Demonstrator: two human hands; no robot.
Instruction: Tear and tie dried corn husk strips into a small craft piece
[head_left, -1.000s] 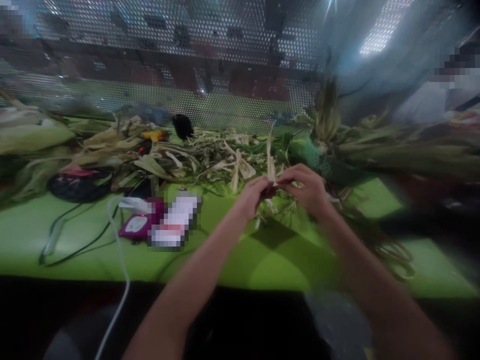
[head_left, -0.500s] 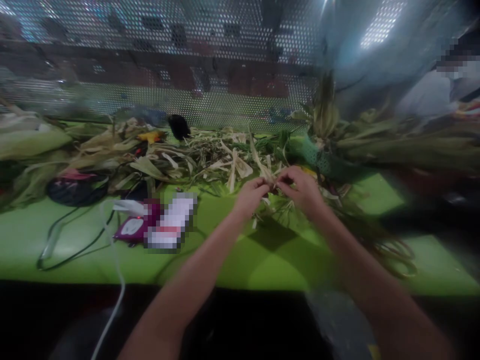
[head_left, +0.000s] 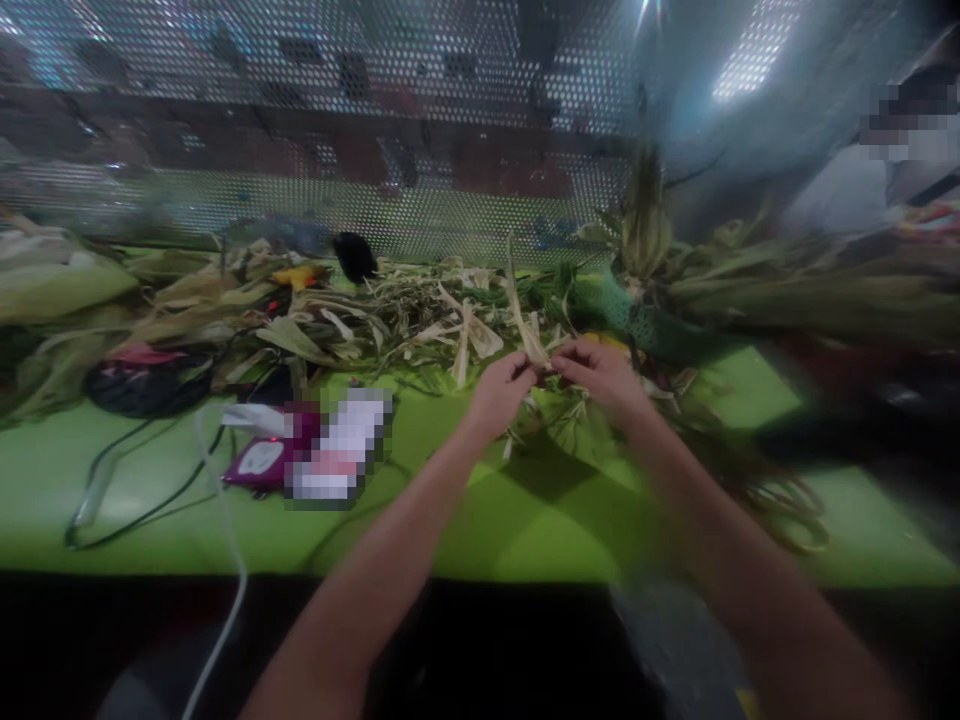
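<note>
Pale dried corn husk (head_left: 529, 335) stands up between my hands, its long tip pointing away from me. My left hand (head_left: 501, 390) is closed, thumb and fingers pinching the husk's lower end. From the other side my right hand (head_left: 604, 375) pinches the same piece, its fingertips close to the left ones. The exact spot under the fingertips is too small to make out. Beyond my hands lies a heap of cut husk strips (head_left: 420, 300), and a few scraps (head_left: 574, 412) lie just below them on the green table (head_left: 480, 520).
To the left are a purple box (head_left: 259, 462) with a white cable (head_left: 232, 530), a blurred-out phone-like panel (head_left: 341, 445) and a dark round pouch (head_left: 150, 380). A green basket (head_left: 634, 305) with long husks stands at right. Behind rises a perforated metal screen (head_left: 420, 150). Another person (head_left: 847, 190) is at far right.
The husk between my hands now stands more upright, and my right hand's fingers have flattened slightly. Both hands stay in nearly the same place; the view has shifted a little.
</note>
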